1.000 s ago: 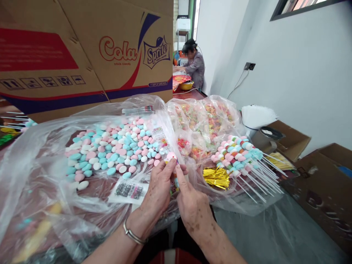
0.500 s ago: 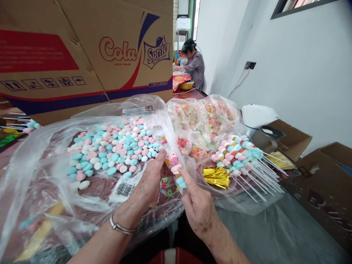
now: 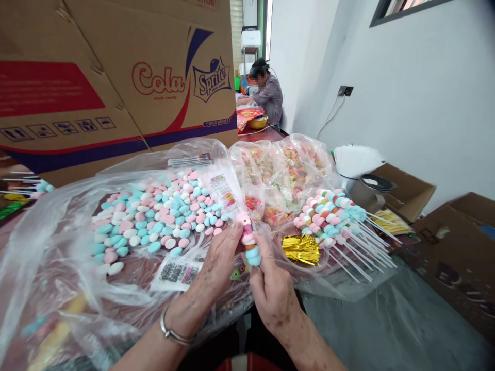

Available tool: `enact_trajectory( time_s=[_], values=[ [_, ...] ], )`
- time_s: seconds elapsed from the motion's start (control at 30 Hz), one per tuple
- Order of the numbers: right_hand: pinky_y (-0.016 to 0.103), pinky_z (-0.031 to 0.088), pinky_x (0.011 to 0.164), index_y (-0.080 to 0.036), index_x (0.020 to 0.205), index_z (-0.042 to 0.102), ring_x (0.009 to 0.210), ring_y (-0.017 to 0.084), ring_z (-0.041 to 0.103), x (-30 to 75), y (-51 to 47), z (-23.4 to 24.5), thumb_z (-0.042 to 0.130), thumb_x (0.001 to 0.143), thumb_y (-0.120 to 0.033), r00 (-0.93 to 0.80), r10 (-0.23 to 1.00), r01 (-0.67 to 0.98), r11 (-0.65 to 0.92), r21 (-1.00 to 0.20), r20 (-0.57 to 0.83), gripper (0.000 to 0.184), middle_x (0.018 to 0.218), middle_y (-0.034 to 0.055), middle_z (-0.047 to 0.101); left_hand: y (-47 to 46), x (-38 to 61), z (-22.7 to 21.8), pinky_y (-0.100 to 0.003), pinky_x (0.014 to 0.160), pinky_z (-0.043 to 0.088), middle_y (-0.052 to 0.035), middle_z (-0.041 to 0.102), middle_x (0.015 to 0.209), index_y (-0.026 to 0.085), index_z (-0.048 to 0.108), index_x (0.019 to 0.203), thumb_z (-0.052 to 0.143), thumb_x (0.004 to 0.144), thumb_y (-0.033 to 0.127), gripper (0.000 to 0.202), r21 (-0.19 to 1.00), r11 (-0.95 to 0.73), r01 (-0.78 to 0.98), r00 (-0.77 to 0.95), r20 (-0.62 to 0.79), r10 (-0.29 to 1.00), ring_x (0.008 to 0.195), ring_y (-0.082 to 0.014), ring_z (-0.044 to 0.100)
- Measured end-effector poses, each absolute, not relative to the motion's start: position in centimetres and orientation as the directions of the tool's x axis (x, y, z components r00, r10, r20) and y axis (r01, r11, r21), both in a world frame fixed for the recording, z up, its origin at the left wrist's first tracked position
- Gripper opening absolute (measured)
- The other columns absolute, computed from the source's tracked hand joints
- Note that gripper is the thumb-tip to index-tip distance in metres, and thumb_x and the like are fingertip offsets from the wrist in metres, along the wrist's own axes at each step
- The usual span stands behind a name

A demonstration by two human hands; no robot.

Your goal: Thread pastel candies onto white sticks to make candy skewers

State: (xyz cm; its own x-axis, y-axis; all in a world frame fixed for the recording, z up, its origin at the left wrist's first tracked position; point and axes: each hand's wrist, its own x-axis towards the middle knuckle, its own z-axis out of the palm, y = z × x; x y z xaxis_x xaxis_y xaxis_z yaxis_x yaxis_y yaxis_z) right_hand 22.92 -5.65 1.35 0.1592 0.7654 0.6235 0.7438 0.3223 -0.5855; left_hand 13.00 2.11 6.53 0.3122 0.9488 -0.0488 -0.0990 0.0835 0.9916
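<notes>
A candy skewer (image 3: 253, 253) with pink, orange-brown and blue pieces is pinched between my two hands in the middle of the view. My left hand (image 3: 216, 263) grips its far end, thumb on the upper pieces. My right hand (image 3: 273, 283) closes on its side near the blue pieces. The stick is not visible. Just beyond lies a small printed packet (image 3: 222, 188). To the left, many pink, white and blue oval candies (image 3: 157, 219) spread over clear plastic. Gold twist ties (image 3: 300, 249) sit right of my right hand.
Finished candy skewers (image 3: 328, 214) lie piled at right, white sticks outward. Bags of gummy candy (image 3: 288, 165) stand behind. A large carton (image 3: 116, 77) blocks the back left. A grey mug (image 3: 367, 193) and open boxes (image 3: 460, 252) are at right. Another person (image 3: 268, 93) works farther back.
My left hand has closed in and now grips the skewer's far end, with its thumb on the pieces. More of the candy shows between the hands. The view has shifted slightly.
</notes>
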Motion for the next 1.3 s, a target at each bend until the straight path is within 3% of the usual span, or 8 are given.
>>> enact_trajectory(
  time_s=[0.1, 0.23, 0.47, 0.63, 0.77, 1.0, 1.13, 1.3],
  values=[
    [0.03, 0.06, 0.078, -0.007, 0.154, 0.016, 0.09, 0.022, 0.073, 23.3, -5.8, 1.5, 0.037, 0.085, -0.005, 0.145, 0.782, 0.733, 0.327, -0.597, 0.606, 0.072, 0.107, 0.0138, 0.073, 2.0, 13.1, 6.8, -0.024, 0.056, 0.045, 0.0008, 0.056, 0.054, 0.019, 0.064, 0.054, 0.064, 0.085, 0.043, 0.039, 0.997, 0.033, -0.069, 0.335, -0.008, 0.942, 0.054, -0.0153, 0.048],
    [0.029, 0.06, 0.07, -0.009, 0.153, 0.021, 0.066, 0.019, 0.071, 24.2, -6.2, 1.7, 0.038, 0.083, -0.006, 0.043, 0.859, 0.694, 0.341, -0.634, 0.51, 0.072, 0.089, 0.0093, 0.076, 2.5, 12.9, 6.8, -0.025, 0.064, 0.049, -0.0023, 0.066, 0.065, 0.02, 0.07, 0.06, 0.064, 0.084, 0.038, 0.031, 0.999, -0.035, -0.012, 0.39, 0.037, 0.92, 0.065, -0.0189, 0.057],
    [0.029, 0.058, 0.076, -0.012, 0.148, 0.035, 0.074, 0.018, 0.071, 24.7, -6.3, 1.0, 0.037, 0.083, -0.005, 0.074, 0.829, 0.64, 0.387, -0.664, 0.554, 0.065, 0.096, 0.0089, 0.075, 3.1, 12.1, 7.5, -0.026, 0.061, 0.05, -0.0039, 0.067, 0.06, 0.02, 0.073, 0.058, 0.066, 0.082, 0.041, 0.033, 1.0, 0.002, 0.023, 0.507, -0.013, 0.862, 0.061, -0.0207, 0.06],
    [0.025, 0.058, 0.07, -0.017, 0.151, 0.031, 0.067, 0.015, 0.07, 24.4, -6.3, 1.2, 0.036, 0.086, -0.006, 0.073, 0.793, 0.612, 0.443, -0.655, 0.604, 0.066, 0.102, 0.0067, 0.075, 4.2, 11.1, 6.9, -0.031, 0.064, 0.053, -0.0048, 0.066, 0.056, 0.018, 0.072, 0.064, 0.068, 0.081, 0.046, 0.033, 0.986, 0.141, -0.085, 0.505, -0.079, 0.859, 0.061, -0.0235, 0.064],
    [0.027, 0.058, 0.068, -0.018, 0.153, 0.025, 0.065, 0.016, 0.069, 24.2, -6.3, 1.3, 0.036, 0.086, -0.007, 0.067, 0.787, 0.633, 0.441, -0.636, 0.613, 0.068, 0.102, 0.0072, 0.075, 4.7, 10.9, 7.2, -0.034, 0.07, 0.055, -0.0082, 0.073, 0.07, 0.017, 0.074, 0.084, 0.065, 0.082, 0.052, 0.036, 0.968, 0.19, -0.163, 0.537, -0.075, 0.84, 0.073, -0.0258, 0.069],
    [0.026, 0.058, 0.068, -0.015, 0.15, 0.034, 0.055, 0.015, 0.065, 23.9, -6.5, 1.0, 0.035, 0.088, -0.01, 0.067, 0.834, 0.653, 0.379, -0.656, 0.548, 0.062, 0.08, 0.0038, 0.075, 6.0, 11.8, 9.9, -0.045, 0.082, 0.055, -0.0149, 0.075, 0.09, 0.013, 0.069, 0.1, 0.073, 0.071, 0.059, 0.055, 0.868, 0.279, -0.411, 0.491, -0.047, 0.87, 0.094, -0.034, 0.07],
    [0.023, 0.057, 0.067, -0.011, 0.147, 0.036, 0.052, 0.013, 0.062, 23.6, -6.4, 0.9, 0.034, 0.087, -0.01, 0.042, 0.818, 0.622, 0.428, -0.655, 0.574, 0.06, 0.085, 0.0055, 0.076, 6.3, 12.9, 10.1, -0.041, 0.076, 0.056, -0.0083, 0.073, 0.079, 0.013, 0.067, 0.096, 0.076, 0.073, 0.042, 0.039, 0.869, 0.223, -0.442, 0.345, -0.065, 0.936, 0.078, -0.0262, 0.071],
    [0.024, 0.058, 0.074, -0.007, 0.148, 0.034, 0.069, 0.015, 0.071, 23.1, -6.2, 0.8, 0.034, 0.087, -0.01, 0.059, 0.828, 0.591, 0.421, -0.688, 0.557, 0.06, 0.102, 0.0115, 0.075, 5.7, 13.8, 9.5, -0.026, 0.052, 0.051, 0.0036, 0.056, 0.059, 0.014, 0.064, 0.086, 0.076, 0.075, 0.028, 0.022, 0.83, 0.3, -0.47, 0.382, -0.115, 0.917, 0.05, -0.012, 0.056]
  ],
)
